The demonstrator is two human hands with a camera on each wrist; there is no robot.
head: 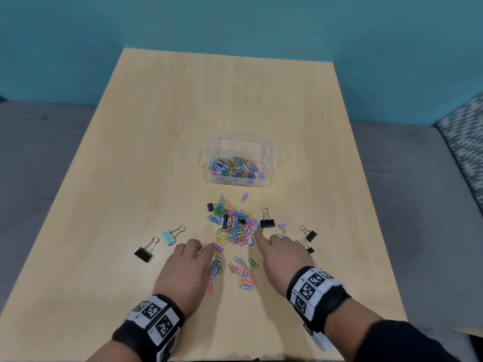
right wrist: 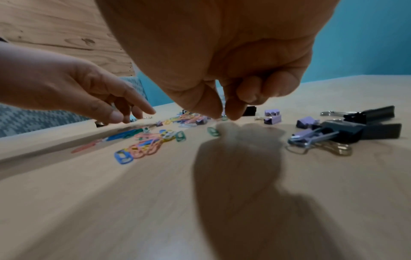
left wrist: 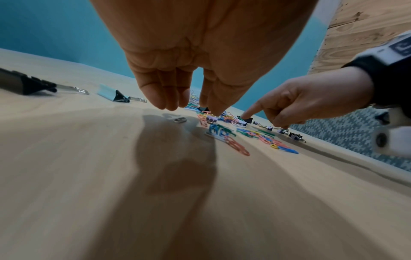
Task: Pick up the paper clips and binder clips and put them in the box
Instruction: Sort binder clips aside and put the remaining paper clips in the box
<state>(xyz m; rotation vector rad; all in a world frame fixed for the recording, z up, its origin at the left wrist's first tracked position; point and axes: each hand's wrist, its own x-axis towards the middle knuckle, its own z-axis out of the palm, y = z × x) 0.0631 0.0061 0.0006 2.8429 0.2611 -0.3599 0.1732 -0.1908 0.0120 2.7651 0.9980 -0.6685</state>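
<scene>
A clear plastic box (head: 265, 152) holding several coloured paper clips stands mid-table. Nearer me lies a loose pile of paper clips (head: 235, 223) mixed with small binder clips. My left hand (head: 211, 248) reaches down with relaxed fingers (left wrist: 164, 103), its tip beside a small purple binder clip (head: 220, 247), and holds nothing. My right hand (head: 257, 235) points its index finger onto the pile's right edge, the other fingers curled. In the right wrist view, thumb and index tips (right wrist: 233, 112) nearly meet at the table. Whether a clip sits between them is unclear.
A black binder clip (head: 143, 253) and a light blue one (head: 168, 236) lie left of my left hand. Another black clip (head: 267, 222), purple ones (right wrist: 272, 117) and small black ones (head: 311, 235) lie to the right. A second paper clip scatter (head: 243, 273) lies between my wrists.
</scene>
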